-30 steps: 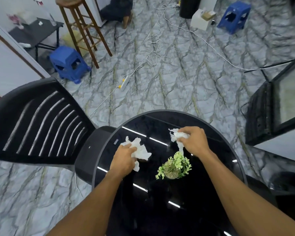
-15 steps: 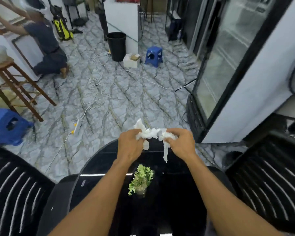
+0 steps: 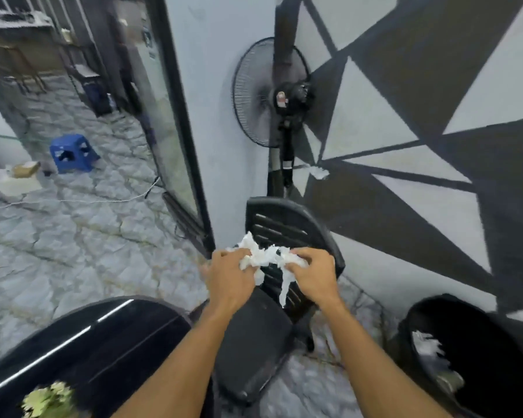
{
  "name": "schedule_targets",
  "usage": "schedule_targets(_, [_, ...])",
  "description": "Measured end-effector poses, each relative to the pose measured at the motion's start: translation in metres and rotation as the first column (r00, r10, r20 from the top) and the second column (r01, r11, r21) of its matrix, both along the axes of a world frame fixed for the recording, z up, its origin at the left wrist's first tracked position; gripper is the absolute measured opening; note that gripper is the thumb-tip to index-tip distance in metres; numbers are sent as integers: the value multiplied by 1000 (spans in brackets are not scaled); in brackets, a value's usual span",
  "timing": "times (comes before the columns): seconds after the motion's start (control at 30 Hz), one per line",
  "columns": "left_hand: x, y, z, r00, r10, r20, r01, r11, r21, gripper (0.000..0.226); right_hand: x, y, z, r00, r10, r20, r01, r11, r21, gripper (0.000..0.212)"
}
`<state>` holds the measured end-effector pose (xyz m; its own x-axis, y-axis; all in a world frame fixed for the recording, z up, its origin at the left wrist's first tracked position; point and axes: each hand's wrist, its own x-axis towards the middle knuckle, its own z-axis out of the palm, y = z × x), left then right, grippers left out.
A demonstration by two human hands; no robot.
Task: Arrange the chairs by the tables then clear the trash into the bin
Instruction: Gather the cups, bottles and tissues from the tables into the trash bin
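Far left: blue stool [image 3: 73, 153] on marble floor [image 3: 58, 236]. Near left: round black table [image 3: 82, 342], with a blurred small green plant [image 3: 47, 401] at its near edge. Centre: left hand [image 3: 231, 276] grips one end of the crumpled white tissue [image 3: 267, 257] and right hand [image 3: 313, 274] pinches the other. Tissue is in the air over the black chair [image 3: 287, 224], one strip dangling. Standing fan [image 3: 272, 92] behind chair. Near right: black bin [image 3: 477, 351] with white trash [image 3: 429, 348] inside, apart from the hands.

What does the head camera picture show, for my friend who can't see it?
The left hand and right hand together hold crumpled white tissue above a black chair. A black bin with white scraps inside stands at lower right, a glossy black table at lower left.
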<state>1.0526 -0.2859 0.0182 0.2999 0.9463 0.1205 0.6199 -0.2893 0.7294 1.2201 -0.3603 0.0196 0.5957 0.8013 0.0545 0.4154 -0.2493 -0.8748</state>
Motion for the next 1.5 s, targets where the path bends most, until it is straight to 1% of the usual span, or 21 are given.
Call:
schedule_targets(0.07, [66, -28, -6, 996, -63, -57, 67, 995, 71, 18, 56, -42, -11, 992, -118, -34, 118, 993, -11, 25])
schedule_targets(0.17, [160, -77, -20, 980, -157, -119, 171, 977, 126, 11, 135, -109, -26, 969, -237, -67, 235, 971, -45, 26])
schedule_targets(0.33, [295, -154, -48, 922, -336, -191, 353, 934, 62, 20, 245, -219, -47, 891, -451, -53, 445, 891, -89, 23])
schedule_targets(0.4, [339, -183, -61, 881, -420, -218, 448, 889, 98, 23, 276, -256, -55, 847, -529, -52, 522, 846, -105, 22])
schedule_targets(0.43, [359, -197, -66, 850, -475, -229, 504, 859, 91, 24, 288, -272, -58, 823, -566, -57, 557, 822, -118, 21])
schedule_targets(0.47, [377, -208, -74, 821, -529, -214, 552, 832, 61, 23, 300, -287, -63, 798, -599, -64, 587, 797, -138, 21])
schedule_targets(0.53, [408, -226, -84, 762, -633, -138, 632, 773, -55, 20, 321, -310, -75, 754, -652, -76, 634, 753, -173, 21])
schedule_targets(0.6, [436, -240, -92, 717, -690, -98, 674, 723, -155, 21, 340, -327, -88, 709, -699, -96, 670, 710, -218, 23])
schedule_targets(0.67, [464, -249, -105, 684, -725, -83, 700, 684, -203, 21, 360, -337, -103, 655, -751, -79, 713, 649, -265, 26])
schedule_targets(0.73, [491, -254, -122, 651, -755, -72, 727, 649, -224, 26, 381, -345, -122, 606, -792, -80, 741, 598, -305, 27])
schedule_targets(0.8, [518, -257, -143, 609, -788, -90, 750, 610, -255, 30, 402, -350, -144, 560, -822, -103, 756, 558, -344, 28])
schedule_targets(0.93, [568, -257, -210, 519, -829, -208, 761, 559, -329, 31, 436, -357, -213, 470, -870, -150, 752, 483, -449, 26])
schedule_targets(1.03, [593, -259, -271, 460, -847, -268, 752, 532, -390, 45, 451, -360, -273, 440, -888, -133, 699, 432, -569, 23])
schedule_targets(1.13, [611, -265, -328, 414, -838, -356, 722, 541, -432, 55, 468, -363, -334, 466, -881, -86, 623, 396, -674, 25])
schedule_targets(1.23, [624, -269, -397, 360, -839, -408, 678, 535, -503, 53, 488, -362, -401, 466, -879, -103, 542, 375, -752, 23])
schedule_targets(1.3, [630, -271, -445, 334, -841, -426, 641, 534, -551, 50, 500, -357, -446, 487, -867, -107, 499, 377, -780, 21])
schedule_targets(1.4, [634, -277, -502, 251, -847, -468, 623, 512, -592, 40, 507, -351, -509, 579, -810, -96, 401, 385, -831, 23])
schedule_targets(1.43, [635, -279, -515, 237, -848, -473, 621, 507, -598, 34, 510, -351, -526, 589, -803, -87, 381, 372, -846, 26])
schedule_targets(1.5, [639, -282, -539, 227, -850, -475, 625, 501, -599, 26, 516, -351, -553, 567, -818, -95, 361, 350, -864, 29])
